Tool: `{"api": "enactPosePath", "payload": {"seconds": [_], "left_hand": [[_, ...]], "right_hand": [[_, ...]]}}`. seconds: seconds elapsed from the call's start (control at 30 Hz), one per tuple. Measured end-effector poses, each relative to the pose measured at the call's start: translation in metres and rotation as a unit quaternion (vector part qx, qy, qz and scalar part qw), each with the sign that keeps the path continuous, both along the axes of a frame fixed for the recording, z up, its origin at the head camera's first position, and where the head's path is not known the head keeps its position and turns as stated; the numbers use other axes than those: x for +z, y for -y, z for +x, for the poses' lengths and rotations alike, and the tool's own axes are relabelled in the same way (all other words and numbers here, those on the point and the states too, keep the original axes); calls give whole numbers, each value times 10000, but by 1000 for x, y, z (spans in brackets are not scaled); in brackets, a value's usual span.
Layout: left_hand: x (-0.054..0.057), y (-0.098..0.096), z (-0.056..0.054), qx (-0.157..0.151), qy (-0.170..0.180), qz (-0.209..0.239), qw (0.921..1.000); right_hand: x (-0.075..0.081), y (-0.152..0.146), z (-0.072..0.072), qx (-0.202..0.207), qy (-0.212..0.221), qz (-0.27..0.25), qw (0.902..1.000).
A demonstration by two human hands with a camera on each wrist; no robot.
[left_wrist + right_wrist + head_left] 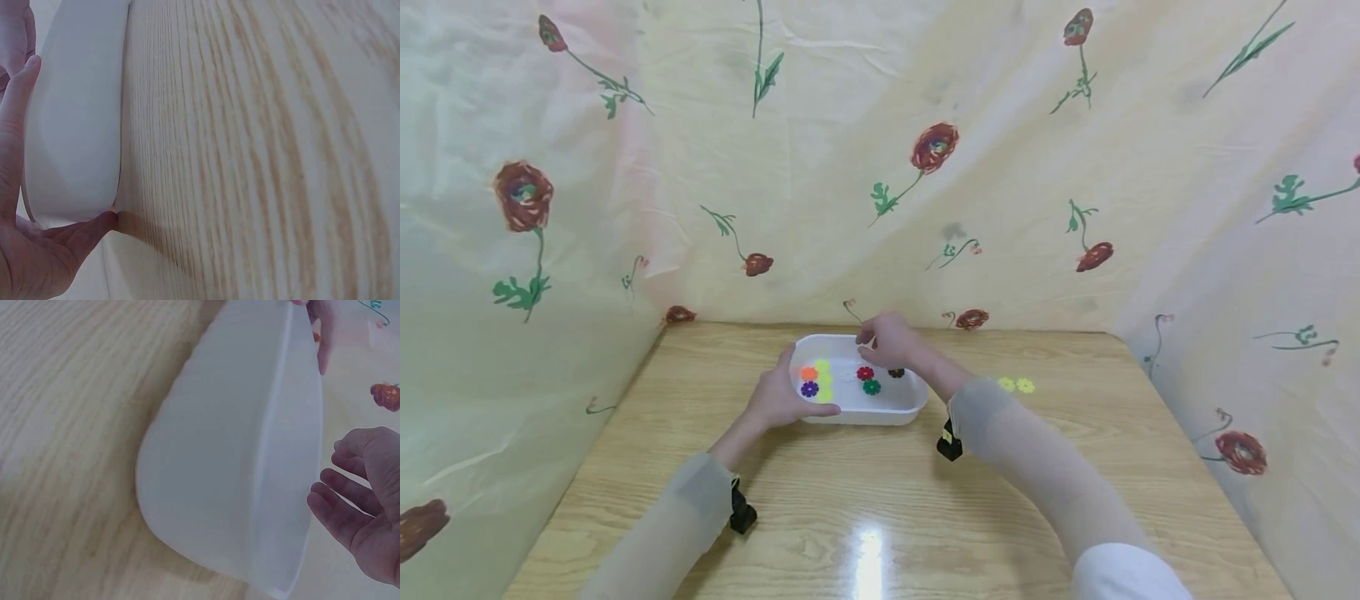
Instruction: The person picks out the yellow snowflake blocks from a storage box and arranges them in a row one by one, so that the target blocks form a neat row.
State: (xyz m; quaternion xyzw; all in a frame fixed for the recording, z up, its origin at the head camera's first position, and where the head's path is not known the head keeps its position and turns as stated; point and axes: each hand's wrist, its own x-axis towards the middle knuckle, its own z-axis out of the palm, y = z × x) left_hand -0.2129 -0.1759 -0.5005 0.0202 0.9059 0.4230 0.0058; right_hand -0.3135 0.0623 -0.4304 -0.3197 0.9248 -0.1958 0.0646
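Observation:
A white plastic container (865,417) with rounded corners stands on the table. My left hand (775,396) grips its left end, with the thumb along the front rim; in the left wrist view that hand (44,262) wraps the end wall. Inside lie small flower-shaped pieces: an orange one (808,374), a purple one (809,389), several yellow ones (825,381), a red one (865,373), a green one (871,387) and a dark one (896,373). My right hand (891,340) is over the back rim, its fingers loosely bent; the right wrist view shows nothing between them.
Two yellow flower pieces (1017,385) lie on the wooden table (850,483) to the right, beyond the right forearm. A flowered cloth (850,167) hangs behind and along both sides of the table. Each wrist carries a black camera (950,443).

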Motion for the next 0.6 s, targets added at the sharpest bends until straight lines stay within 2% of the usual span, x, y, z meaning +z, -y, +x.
{"api": "enactPosePath", "payload": {"seconds": [0.2,0.6], "left_hand": [[-1,-1,0,65,116,-128,9998],[-3,1,-1,-26,-126,-112,9999]], "right_hand": [[-8,7,5,217,65,5,9997],[-26,28,15,549,-15,128,9984]]}}
